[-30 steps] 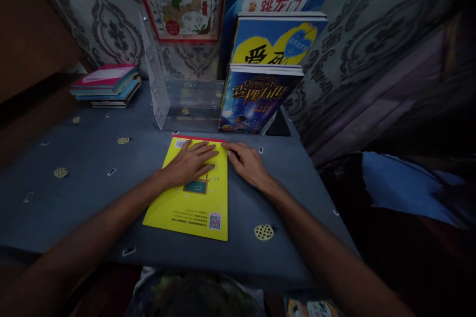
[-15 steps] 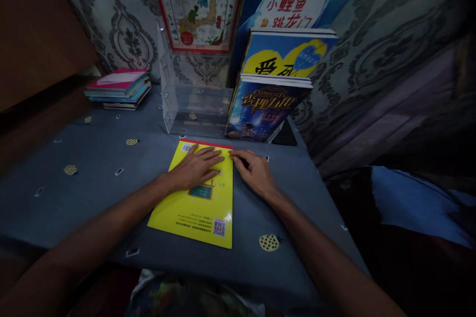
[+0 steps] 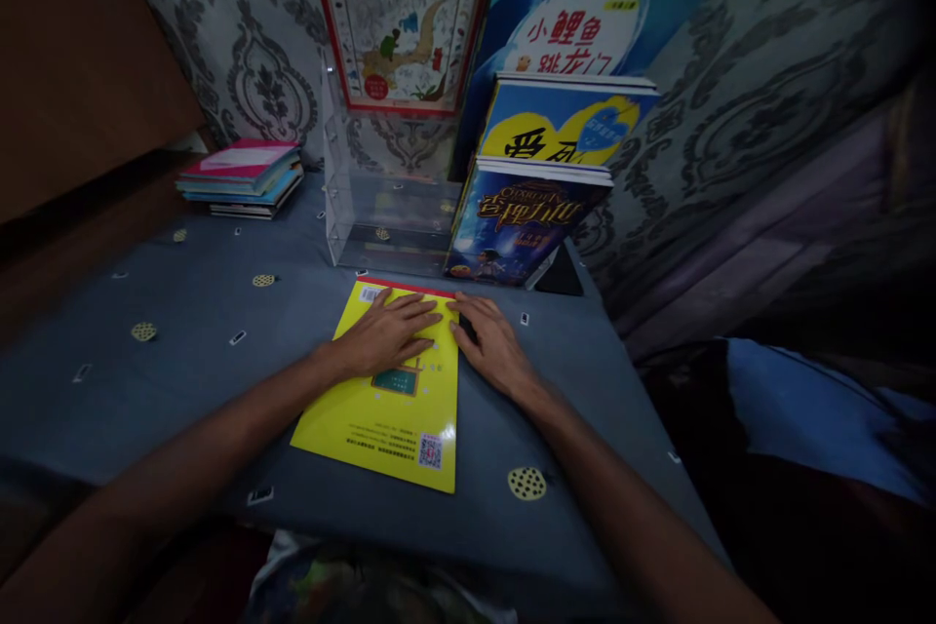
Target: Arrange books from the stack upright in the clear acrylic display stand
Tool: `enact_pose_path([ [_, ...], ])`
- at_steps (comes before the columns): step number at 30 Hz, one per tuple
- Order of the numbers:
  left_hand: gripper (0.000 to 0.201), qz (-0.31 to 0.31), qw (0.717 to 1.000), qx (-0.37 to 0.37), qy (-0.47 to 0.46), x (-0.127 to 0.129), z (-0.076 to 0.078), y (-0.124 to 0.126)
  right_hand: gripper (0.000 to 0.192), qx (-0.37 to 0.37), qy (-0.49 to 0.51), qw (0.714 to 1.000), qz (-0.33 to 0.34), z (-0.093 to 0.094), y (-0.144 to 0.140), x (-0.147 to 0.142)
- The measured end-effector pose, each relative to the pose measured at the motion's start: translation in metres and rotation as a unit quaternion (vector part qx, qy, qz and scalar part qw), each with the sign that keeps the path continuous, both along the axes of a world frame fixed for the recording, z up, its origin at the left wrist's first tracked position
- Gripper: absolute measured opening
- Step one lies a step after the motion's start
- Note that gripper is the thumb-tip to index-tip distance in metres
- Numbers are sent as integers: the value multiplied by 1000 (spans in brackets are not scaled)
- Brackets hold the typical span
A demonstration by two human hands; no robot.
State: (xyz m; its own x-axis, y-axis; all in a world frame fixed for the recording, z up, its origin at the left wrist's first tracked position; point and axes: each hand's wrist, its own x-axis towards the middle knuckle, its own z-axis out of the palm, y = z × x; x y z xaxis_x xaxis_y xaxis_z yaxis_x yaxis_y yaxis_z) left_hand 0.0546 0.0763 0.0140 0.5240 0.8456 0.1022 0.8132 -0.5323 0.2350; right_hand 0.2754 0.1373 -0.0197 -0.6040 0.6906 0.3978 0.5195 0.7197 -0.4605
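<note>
Yellow book (image 3: 351, 434) lies flat on the counter (image 3: 182, 390), lower centre of the frame, shut, its back with barcode and QR code facing up. Left hand (image 3: 384, 331) spread over its upper part, palm down, fingers extended, not gripping. Right hand (image 3: 493, 341) at the top right corner, fingertips touching the edge; cannot tell whether it pinches the cover. Progress, judged from how things lie: in the clear rack (image 3: 337, 205), upper centre, a dark blue book (image 3: 519, 224) and a blue-and-yellow book (image 3: 563, 122) already stand in tiers on the right, a large teal book (image 3: 577, 19) and a red-bordered book (image 3: 402, 29) upright behind. Yellow book is outside the rack, not opened; handling looks unfinished. Book stack (image 3: 241, 171), left of the rack, untouched by either hand.
</note>
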Motion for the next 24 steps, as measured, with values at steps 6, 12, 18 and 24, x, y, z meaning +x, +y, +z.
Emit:
enact_pose_path([
  [6, 46, 2, 1000, 5, 1, 0, -1, 0, 36, 2, 0, 1000, 3, 1, 0, 0],
  [12, 44, -2, 1000, 12, 9, 1, -1, -1, 38, -6, -5, 1000, 13, 3, -1, 1],
  [18, 41, -23, 1000, 12, 11, 3, 4, -4, 37, 0, -23, 1000, 17, 6, -1, 2],
  [24, 40, -72, 997, 17, 2, 11, 10, -15, 36, 9, -37, 999, 13, 4, 0, 2],
])
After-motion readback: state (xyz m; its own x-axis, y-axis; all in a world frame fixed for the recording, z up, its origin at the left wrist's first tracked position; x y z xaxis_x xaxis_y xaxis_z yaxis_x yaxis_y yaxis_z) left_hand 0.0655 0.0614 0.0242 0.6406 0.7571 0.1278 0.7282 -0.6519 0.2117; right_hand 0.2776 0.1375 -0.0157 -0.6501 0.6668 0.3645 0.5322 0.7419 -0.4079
